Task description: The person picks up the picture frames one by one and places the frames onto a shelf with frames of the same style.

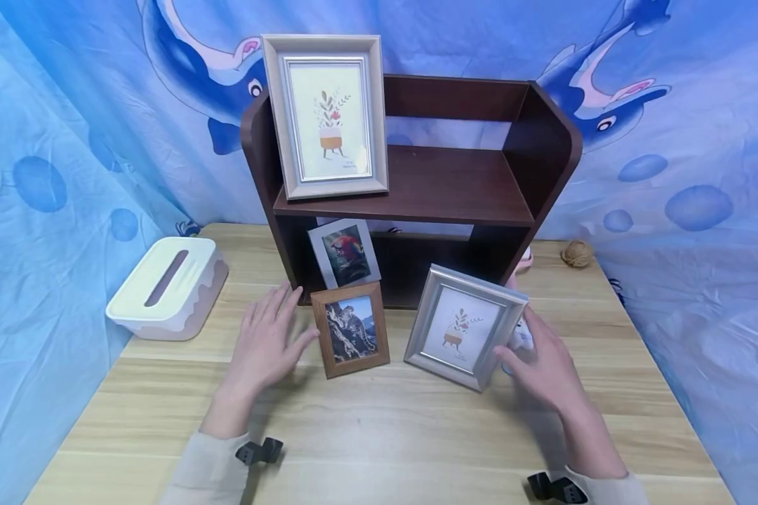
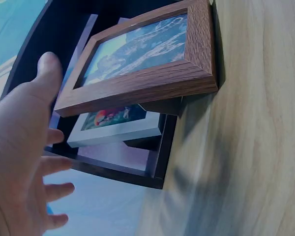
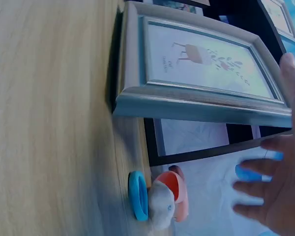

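- Silver frame (image 1: 462, 328) leans back on the surface (image 1: 379, 442); I could topple it by bumping with my right hand (image 1: 547, 366), fingers spread.
- Brown frame (image 1: 351, 330), smaller, stands beside my left hand (image 1: 262, 351), fingers also spread; nudging might knock the parrot frame (image 1: 346, 254) behind.

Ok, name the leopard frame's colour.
Brown, with wood grain; the frame shows best in the left wrist view.

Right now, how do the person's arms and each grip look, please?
The left sleeve and the right sleeve are pale greyish white. A small black left device and a similar right device sit at their ends. The left grip and the right grip wear no visible gloves or rings; no cables show.
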A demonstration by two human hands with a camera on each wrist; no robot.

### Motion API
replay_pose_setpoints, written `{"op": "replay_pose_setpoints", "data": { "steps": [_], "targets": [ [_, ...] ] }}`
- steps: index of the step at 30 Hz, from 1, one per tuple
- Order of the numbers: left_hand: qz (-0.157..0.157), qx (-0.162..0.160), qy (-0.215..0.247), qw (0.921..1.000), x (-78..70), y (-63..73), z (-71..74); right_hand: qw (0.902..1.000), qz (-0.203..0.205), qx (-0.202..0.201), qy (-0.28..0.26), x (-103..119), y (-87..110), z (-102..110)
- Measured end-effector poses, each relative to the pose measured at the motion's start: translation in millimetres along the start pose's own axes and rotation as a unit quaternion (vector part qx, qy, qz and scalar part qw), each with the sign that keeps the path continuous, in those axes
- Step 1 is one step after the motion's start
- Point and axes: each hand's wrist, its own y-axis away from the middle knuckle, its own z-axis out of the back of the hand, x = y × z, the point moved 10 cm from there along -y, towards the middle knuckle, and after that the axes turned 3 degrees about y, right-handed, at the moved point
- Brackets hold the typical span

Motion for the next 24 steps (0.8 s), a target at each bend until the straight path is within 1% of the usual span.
{"op": "replay_pose_setpoints", "data": {
  "steps": [2, 4, 5, 7, 9, 11, 13, 16, 18, 21, 24],
  "targets": [
    [-0.011, -0.035, 0.031, 0.9989, 0.2, -1.8, 5.3, 0.9980, 0.007, -0.014, -0.061, -0.3, 1.1, 1.7],
    [-0.017, -0.073, 0.066, 0.9950, 2.7, -3.1, 11.4, 0.9918, 0.017, -0.022, -0.125, 0.2, 1.8, 3.0],
    [-0.014, -0.089, 0.083, 0.9924, 5.2, -3.5, 13.7, 0.9884, 0.021, -0.024, -0.148, 0.7, 2.0, 3.3],
    [-0.002, -0.114, 0.114, 0.9869, 11.8, -4.3, 16.0, 0.9813, 0.025, -0.028, -0.189, 0.7, 2.1, 3.3],
    [0.016, -0.132, 0.140, 0.9811, 19.5, -5.5, 16.0, 0.9752, 0.024, -0.026, -0.218, -0.7, 1.4, 1.7],
    [0.035, -0.146, 0.161, 0.9755, 28.0, -6.1, 14.2, 0.9706, 0.022, -0.020, -0.239, -3.1, 0.2, -3.0],
    [0.049, -0.159, 0.183, 0.9689, 35.3, -6.9, 11.4, 0.9672, 0.019, -0.005, -0.253, -6.3, -1.2, -9.9],
    [0.061, -0.163, 0.224, 0.9590, 44.9, -10.0, 3.5, 0.9636, 0.017, 0.026, -0.266, -11.5, -2.5, -22.7],
    [0.068, -0.155, 0.249, 0.9536, 49.5, -13.4, -2.9, 0.9617, 0.013, 0.050, -0.269, -14.6, -2.7, -31.2],
    [0.084, -0.139, 0.286, 0.9445, 56.2, -19.6, -12.5, 0.9617, 0.002, 0.076, -0.263, -19.2, -2.7, -41.6],
    [0.101, -0.134, 0.313, 0.9348, 60.1, -24.9, -17.2, 0.9611, -0.008, 0.097, -0.259, -21.7, -2.7, -49.8]
  ]
}}
